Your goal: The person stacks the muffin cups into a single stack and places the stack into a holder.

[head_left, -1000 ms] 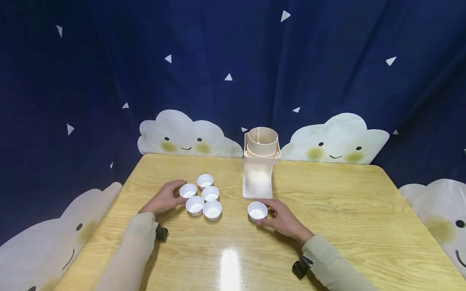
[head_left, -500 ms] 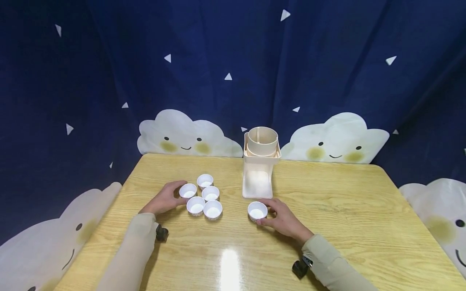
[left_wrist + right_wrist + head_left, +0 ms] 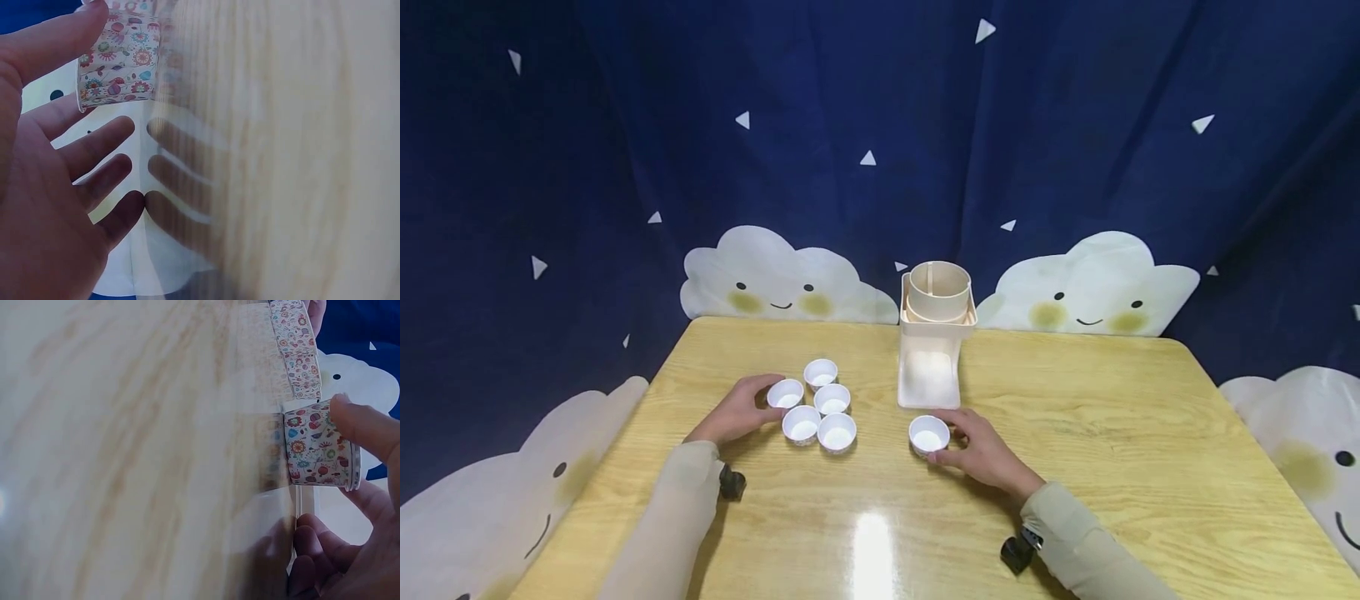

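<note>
On the table's left side, my left hand (image 3: 739, 411) pinches a small paper baking cup (image 3: 786, 395) between thumb and index finger. In the left wrist view this cup (image 3: 119, 59) shows a floral print outside, and the other fingers are spread. Several more cups (image 3: 837, 432) stand upright against or close beside it, white inside. My right hand (image 3: 985, 451) pinches a separate cup (image 3: 928, 436) near the middle of the table. The right wrist view shows that cup (image 3: 319, 447) upright on the table, thumb on its near side, with the lower fingers curled beneath.
A cream-coloured stand (image 3: 928, 367) with a round open holder (image 3: 940, 292) on top is at the back, just behind the right hand's cup. The wooden table (image 3: 1097, 417) extends to the right. A dark blue curtain (image 3: 820, 183) with cloud shapes hangs behind.
One front cup in the left cluster has shifted slightly right. Both hands stay on their cups in nearly the same places; the head view has moved a little.
</note>
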A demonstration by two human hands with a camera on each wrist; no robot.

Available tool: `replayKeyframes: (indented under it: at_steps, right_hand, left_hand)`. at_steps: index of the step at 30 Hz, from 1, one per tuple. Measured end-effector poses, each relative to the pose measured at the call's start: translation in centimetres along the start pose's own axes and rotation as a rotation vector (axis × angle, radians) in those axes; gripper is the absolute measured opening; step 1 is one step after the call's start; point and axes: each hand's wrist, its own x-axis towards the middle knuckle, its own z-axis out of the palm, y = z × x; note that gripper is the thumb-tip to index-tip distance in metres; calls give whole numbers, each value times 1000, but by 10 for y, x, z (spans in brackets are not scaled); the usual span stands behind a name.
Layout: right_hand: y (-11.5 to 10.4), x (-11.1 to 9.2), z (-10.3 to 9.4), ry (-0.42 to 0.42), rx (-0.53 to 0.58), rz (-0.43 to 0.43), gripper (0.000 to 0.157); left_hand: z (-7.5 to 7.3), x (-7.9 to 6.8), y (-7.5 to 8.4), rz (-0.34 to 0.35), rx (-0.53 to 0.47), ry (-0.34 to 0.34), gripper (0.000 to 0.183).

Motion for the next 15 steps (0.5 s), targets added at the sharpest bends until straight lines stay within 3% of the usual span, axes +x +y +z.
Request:
replayKeyframes:
  at_steps: [15]
  right_hand:
    - [1,-2,-1,-11,9,18,64]
  left_hand:
    - [-3,-6,-2,9,2,30,64]
